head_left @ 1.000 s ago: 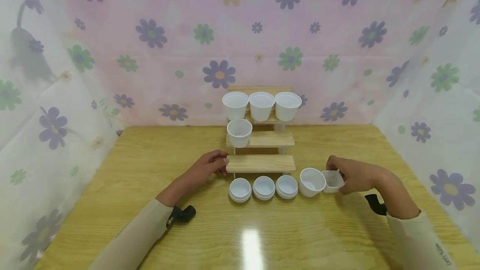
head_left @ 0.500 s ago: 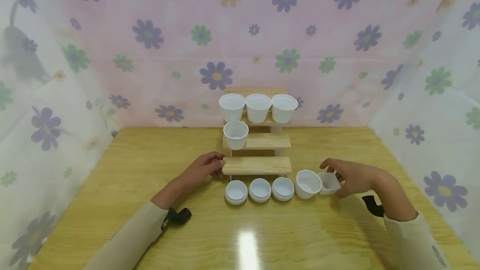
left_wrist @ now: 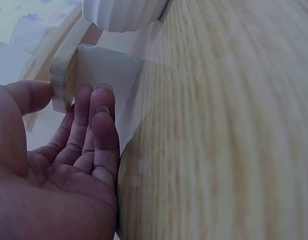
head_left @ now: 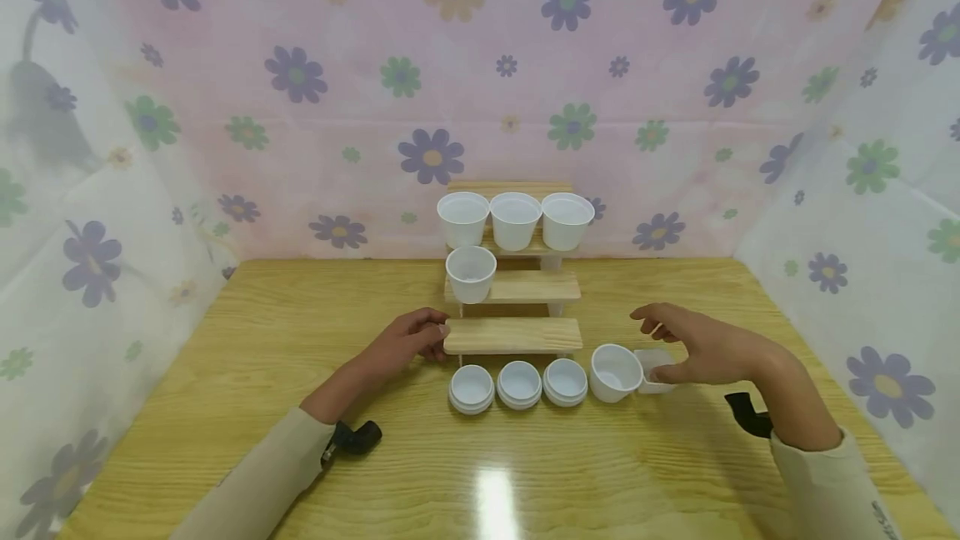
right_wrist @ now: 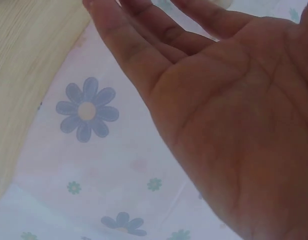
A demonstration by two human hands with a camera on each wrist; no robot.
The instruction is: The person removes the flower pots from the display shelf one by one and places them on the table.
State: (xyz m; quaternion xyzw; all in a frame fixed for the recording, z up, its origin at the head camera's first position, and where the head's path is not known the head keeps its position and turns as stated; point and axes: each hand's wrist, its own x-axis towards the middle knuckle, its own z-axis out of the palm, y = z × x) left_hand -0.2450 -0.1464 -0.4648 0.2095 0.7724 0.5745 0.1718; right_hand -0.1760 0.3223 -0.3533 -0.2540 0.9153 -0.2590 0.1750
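At the left end of the lowest shelf of a tiered wooden stand (head_left: pixel 513 335), my left hand (head_left: pixel 405 342) holds the board's edge. In the left wrist view the thumb (left_wrist: pixel 36 96) presses the board's end while the fingers (left_wrist: pixel 105 132) curl below it. My right hand (head_left: pixel 708 348) hovers with spread fingers over a small square white cup (head_left: pixel 651 361), partly covering it. A round white cup (head_left: pixel 617 373) stands just left of the square one. The right wrist view shows an open palm (right_wrist: pixel 214 115) holding nothing.
Three white cups (head_left: pixel 515 222) line an upper shelf, and another cup (head_left: pixel 471 275) stands at the left of the shelf below. Three low white jars (head_left: pixel 519 386) stand in a row before the stand. Flowered cloth (head_left: pixel 330 157) encloses the wooden table (head_left: pixel 315 290).
My right hand has let go of the square cup and lifted slightly, its fingers now spread above it. My left hand stays at the shelf end. The head view has shifted slightly.
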